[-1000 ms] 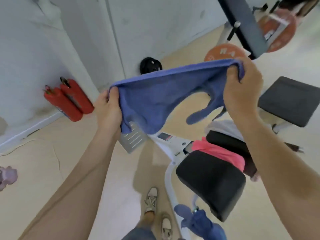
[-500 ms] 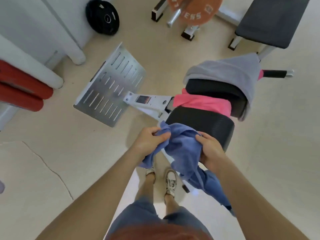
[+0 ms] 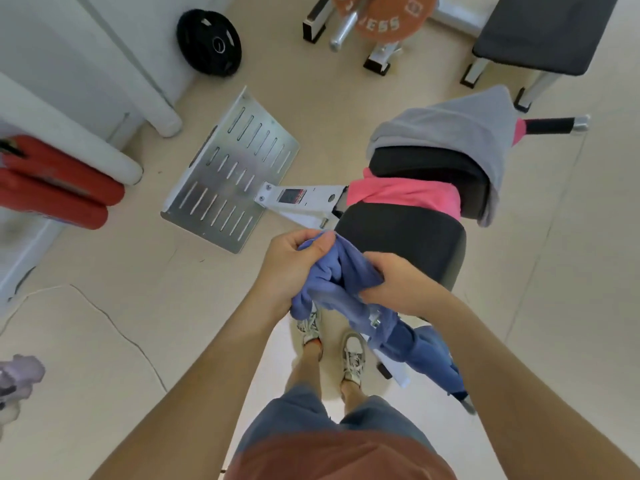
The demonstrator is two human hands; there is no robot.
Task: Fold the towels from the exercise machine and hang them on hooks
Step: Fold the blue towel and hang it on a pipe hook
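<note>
I hold a blue towel (image 3: 332, 278) bunched between both hands, just in front of the exercise machine's black seat pad (image 3: 408, 240). My left hand (image 3: 294, 265) grips its left side and my right hand (image 3: 398, 282) grips its right side. A pink towel (image 3: 405, 195) lies across the gap between the machine's two pads. A grey towel (image 3: 460, 129) is draped over the far pad. Another blue towel (image 3: 422, 351) hangs on the machine's frame below my right forearm. No hooks are in view.
The machine's slotted metal footplate (image 3: 232, 171) lies on the floor to the left. Two red fire extinguishers (image 3: 55, 188) lie by the wall at left. A black weight plate (image 3: 209, 43), an orange plate (image 3: 388, 15) and a dark bench (image 3: 543, 32) are further off. My feet (image 3: 332, 337) stand below the towel.
A second ago I held the blue towel stretched wide and high. I have since brought both hands together and low, gathering the towel into a bundle, and my view has tipped down toward the floor.
</note>
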